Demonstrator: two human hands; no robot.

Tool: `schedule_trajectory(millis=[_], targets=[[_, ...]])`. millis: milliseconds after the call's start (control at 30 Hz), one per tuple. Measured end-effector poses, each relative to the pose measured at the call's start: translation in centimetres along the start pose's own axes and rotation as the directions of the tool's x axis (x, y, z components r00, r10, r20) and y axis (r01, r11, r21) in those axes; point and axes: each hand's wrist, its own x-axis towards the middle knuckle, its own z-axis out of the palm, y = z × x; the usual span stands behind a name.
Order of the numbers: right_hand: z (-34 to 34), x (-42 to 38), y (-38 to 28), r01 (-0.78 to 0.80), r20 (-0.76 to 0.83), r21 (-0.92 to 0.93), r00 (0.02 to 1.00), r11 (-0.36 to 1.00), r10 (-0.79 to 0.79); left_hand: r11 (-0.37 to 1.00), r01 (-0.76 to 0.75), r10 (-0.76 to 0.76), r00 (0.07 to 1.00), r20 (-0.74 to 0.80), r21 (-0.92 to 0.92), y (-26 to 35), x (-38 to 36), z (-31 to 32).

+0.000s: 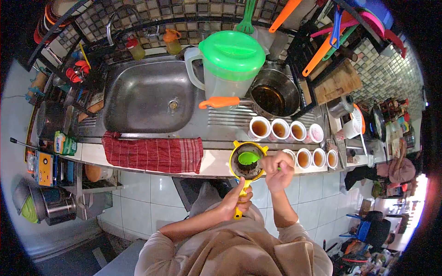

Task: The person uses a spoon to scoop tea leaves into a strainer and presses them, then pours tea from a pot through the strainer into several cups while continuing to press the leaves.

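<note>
I see red cloth [153,154] draped over desk [212,163] edge below sink [149,94]. Left hand [237,199] wrapped tight round yellow strainer [247,161] handle, strainer held over desk edge. Right hand [277,168] clenched on green spoon [249,158], bowl pressed into dark dregs inside strainer. Filled cups [297,145] in two rows just right.

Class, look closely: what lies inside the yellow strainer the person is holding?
Inside the yellow strainer: dark wet grounds and a green spoon pressing them. What sits under the strainer is hidden.
</note>
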Motion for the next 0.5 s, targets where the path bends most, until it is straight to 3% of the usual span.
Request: schedule_trajectory(millis=[167,233,500], targets=[[0.2,0.8,0.1,-0.05,0.136,-0.121,0.988,0.991,0.066,1.0,0.005,-0.005,1.0,-0.014,-0.001,-0.1,0.1,0.0],[0.0,1.0,0.2,-0.079,0.28,-0.15,0.953,0.985,0.119,1.0,0.003,-0.003,1.0,-0.008,-0.002,0.0,0.1,0.0],[-1.1,0.4,0.3,-0.014,0.234,-0.07,0.972,0.997,0.03,1.0,-0.009,0.009,1.0,0.026,0.006,-0.1,0.2,-0.3]])
